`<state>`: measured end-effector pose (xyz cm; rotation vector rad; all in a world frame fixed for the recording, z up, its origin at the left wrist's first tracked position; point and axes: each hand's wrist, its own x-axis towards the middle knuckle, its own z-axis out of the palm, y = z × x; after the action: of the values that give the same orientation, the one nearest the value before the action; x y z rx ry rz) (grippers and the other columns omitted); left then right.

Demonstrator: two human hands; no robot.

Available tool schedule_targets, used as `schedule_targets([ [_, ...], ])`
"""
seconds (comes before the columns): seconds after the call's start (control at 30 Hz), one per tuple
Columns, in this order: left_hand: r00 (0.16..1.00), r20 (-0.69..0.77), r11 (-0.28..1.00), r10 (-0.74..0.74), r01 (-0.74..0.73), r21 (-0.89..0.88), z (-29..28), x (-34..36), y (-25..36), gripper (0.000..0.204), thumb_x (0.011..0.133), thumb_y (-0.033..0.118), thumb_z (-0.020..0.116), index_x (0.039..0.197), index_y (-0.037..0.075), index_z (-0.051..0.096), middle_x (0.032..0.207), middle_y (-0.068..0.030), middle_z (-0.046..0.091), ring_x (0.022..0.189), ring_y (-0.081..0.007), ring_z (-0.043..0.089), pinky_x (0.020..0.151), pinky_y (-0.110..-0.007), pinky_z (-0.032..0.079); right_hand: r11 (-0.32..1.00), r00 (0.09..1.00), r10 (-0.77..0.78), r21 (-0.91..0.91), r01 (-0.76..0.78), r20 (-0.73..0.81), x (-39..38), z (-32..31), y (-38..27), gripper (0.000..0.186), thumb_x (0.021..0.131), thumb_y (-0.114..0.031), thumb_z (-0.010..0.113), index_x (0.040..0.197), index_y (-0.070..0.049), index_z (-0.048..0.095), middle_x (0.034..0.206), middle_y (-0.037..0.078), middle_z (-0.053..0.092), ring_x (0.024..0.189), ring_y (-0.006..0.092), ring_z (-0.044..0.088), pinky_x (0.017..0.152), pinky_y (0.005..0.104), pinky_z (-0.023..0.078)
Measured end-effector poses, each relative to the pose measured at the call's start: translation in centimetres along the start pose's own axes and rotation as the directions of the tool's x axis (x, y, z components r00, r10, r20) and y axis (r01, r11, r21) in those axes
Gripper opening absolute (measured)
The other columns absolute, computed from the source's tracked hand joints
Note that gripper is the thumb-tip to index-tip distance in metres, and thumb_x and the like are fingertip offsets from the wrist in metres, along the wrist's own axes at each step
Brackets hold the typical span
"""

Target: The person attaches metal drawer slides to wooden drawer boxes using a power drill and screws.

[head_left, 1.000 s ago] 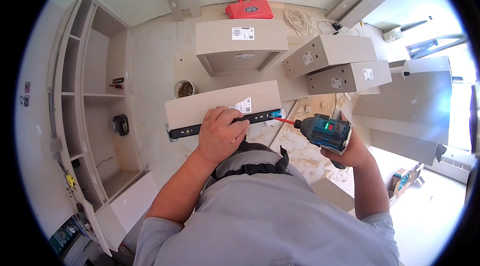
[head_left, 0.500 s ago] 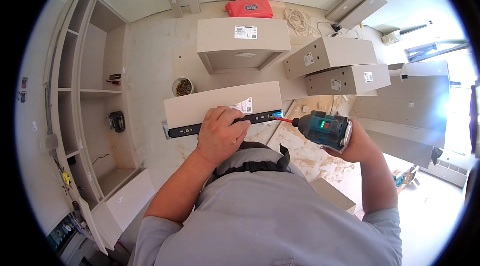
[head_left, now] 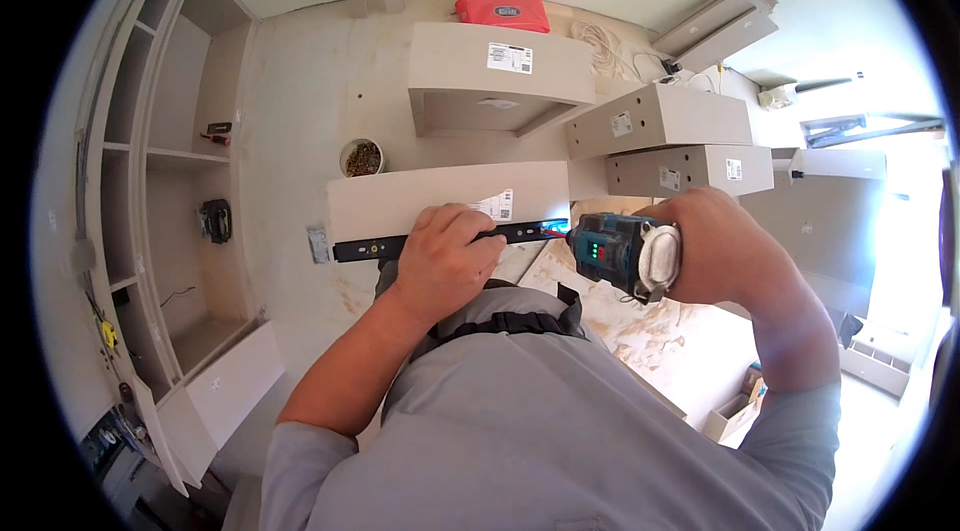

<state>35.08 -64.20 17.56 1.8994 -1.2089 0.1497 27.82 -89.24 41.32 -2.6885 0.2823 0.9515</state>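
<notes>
A beige drawer box (head_left: 400, 195) with a white label lies before me, a black metal drawer slide (head_left: 365, 250) along its near edge. My left hand (head_left: 447, 266) presses the slide against the box with curled fingers around its middle. My right hand (head_left: 705, 246) grips a teal-and-black cordless impact driver (head_left: 608, 249), which has small green and red lights. Its red bit meets the slide's right end, where the tool's light glows blue. Any screw at the tip is too small to make out.
Beyond the box stand a white bucket (head_left: 346, 152) of screws and another beige box (head_left: 455, 61). Two stacked boxes (head_left: 690, 116) are to the right. A tall open cabinet (head_left: 195, 163) lines the left. A red bag (head_left: 502, 9) and coiled cable (head_left: 597, 46) lie at the back.
My right hand has brought the driver left and closer to the slide, with the elbow swung outward. My left hand still holds the slide. The view has shifted slightly.
</notes>
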Motion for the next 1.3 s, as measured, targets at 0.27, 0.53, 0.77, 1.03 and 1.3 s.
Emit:
schedule_targets([
  [0.27,1.000,-0.017,1.000,0.010,-0.009,0.023,0.2,-0.1,0.0,0.012,0.079,0.011,0.087,0.081,0.012,0.076,0.101,-0.0028,0.071,0.098,-0.0265,0.069,0.089,-0.043,0.054,0.998,0.998,-0.061,-0.035,0.060,-0.025,0.7,0.5,0.2,0.032,0.068,-0.022,0.086,0.097,-0.009,0.082,0.080,0.021,0.074,0.081,0.0432,0.072,0.078,0.0495,0.060],
  [0.53,0.999,0.002,0.999,0.036,-0.036,0.030,0.2,-0.1,-0.2,0.012,0.078,0.011,0.087,0.082,0.012,0.076,0.101,-0.0035,0.071,0.099,-0.0267,0.069,0.090,-0.043,0.054,1.000,1.000,0.010,-0.017,-0.009,0.027,0.8,0.6,0.5,0.044,0.058,-0.017,0.090,0.100,-0.008,0.080,0.085,0.019,0.076,0.084,0.0430,0.073,0.078,0.0472,0.060],
  [0.77,0.999,0.004,0.999,0.033,-0.033,0.027,0.2,-0.1,-0.2,0.013,0.077,0.011,0.087,0.082,0.013,0.076,0.102,-0.0030,0.071,0.100,-0.0266,0.069,0.090,-0.043,0.054,0.998,0.999,-0.007,-0.055,0.009,0.039,0.9,-0.2,0.0,0.037,0.068,-0.023,0.086,0.104,-0.013,0.082,0.082,0.020,0.074,0.084,0.0440,0.072,0.079,0.0499,0.060],
  [1.03,0.999,0.000,0.998,0.042,-0.042,0.044,0.4,-0.2,-0.3,0.013,0.079,0.011,0.087,0.083,0.012,0.075,0.102,-0.0031,0.071,0.099,-0.0267,0.069,0.088,-0.043,0.054,0.983,0.981,-0.181,-0.008,0.181,-0.075,0.8,1.3,1.7,0.046,0.066,-0.018,0.084,0.112,-0.015,0.081,0.086,0.020,0.075,0.086,0.0435,0.072,0.078,0.0496,0.059],
  [1.3,0.999,0.005,0.999,0.042,-0.042,0.017,0.1,0.1,-0.1,0.012,0.079,0.010,0.087,0.083,0.011,0.075,0.100,-0.0037,0.071,0.097,-0.0273,0.069,0.085,-0.044,0.055,0.997,0.997,-0.073,-0.033,0.073,0.009,0.9,0.1,0.3,0.038,0.070,-0.017,0.082,0.107,-0.014,0.081,0.084,0.020,0.074,0.085,0.0442,0.071,0.078,0.0510,0.058],
])
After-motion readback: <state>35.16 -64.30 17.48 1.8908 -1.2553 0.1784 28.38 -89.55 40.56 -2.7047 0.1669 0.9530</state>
